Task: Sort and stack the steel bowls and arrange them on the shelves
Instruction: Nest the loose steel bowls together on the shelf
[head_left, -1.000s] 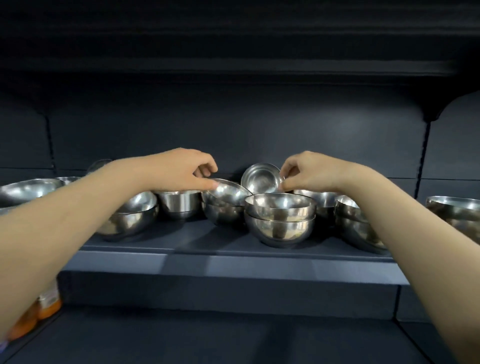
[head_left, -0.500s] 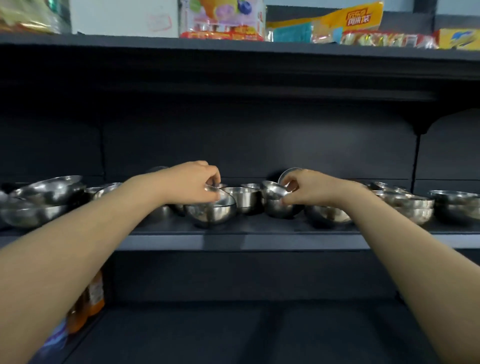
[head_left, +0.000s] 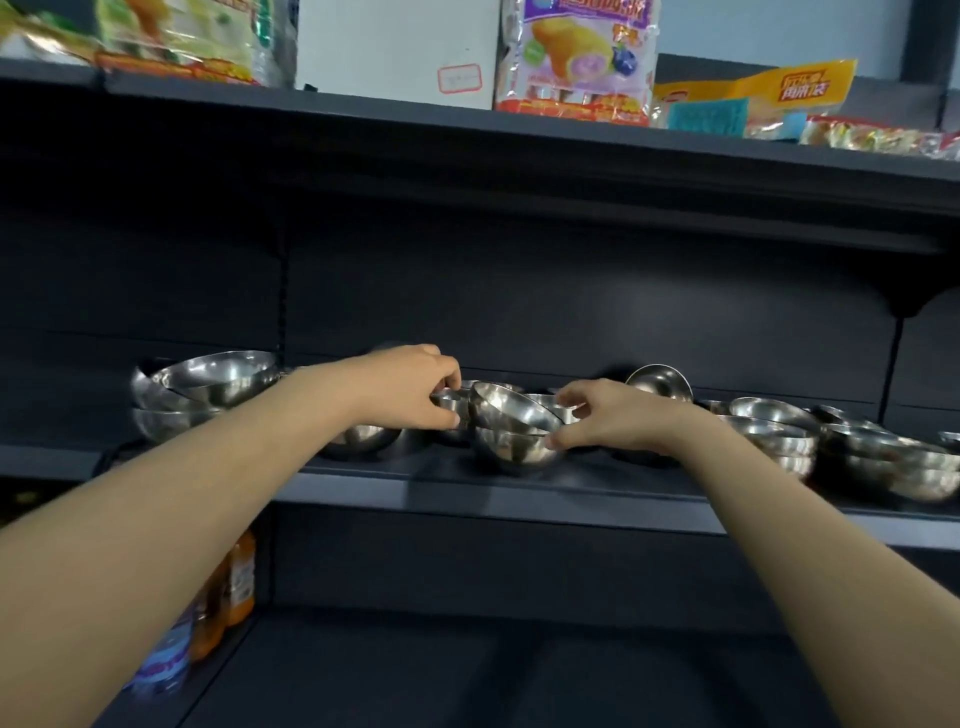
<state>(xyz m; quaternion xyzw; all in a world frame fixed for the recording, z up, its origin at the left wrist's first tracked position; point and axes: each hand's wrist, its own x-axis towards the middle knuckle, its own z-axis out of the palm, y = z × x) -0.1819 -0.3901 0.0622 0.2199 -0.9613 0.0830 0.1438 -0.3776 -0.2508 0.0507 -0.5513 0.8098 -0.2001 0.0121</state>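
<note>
Several steel bowls stand along the dark middle shelf (head_left: 519, 501). At the centre a tilted bowl (head_left: 511, 410) rests inside a lower bowl (head_left: 514, 449). My right hand (head_left: 610, 418) grips this pair from the right, thumb against the lower bowl and fingers curled over the tilted one's rim. My left hand (head_left: 410, 389) has its fingers curled on the rim of a small bowl (head_left: 451, 404) just left of the pair. Below my left wrist sits another bowl (head_left: 363, 439), partly hidden.
Large nested bowls (head_left: 208, 376) sit at the shelf's left end, and stacks of bowls (head_left: 779, 434) fill the right. One bowl (head_left: 660, 382) leans on the back wall. Snack packets (head_left: 576, 57) lie on the shelf above. Bottles (head_left: 228, 582) stand at the lower left.
My view has tilted upward, showing the top shelf's packets. My right hand has moved from the back bowl to the centre pair. One bowl now sits tilted inside another between my hands.
</note>
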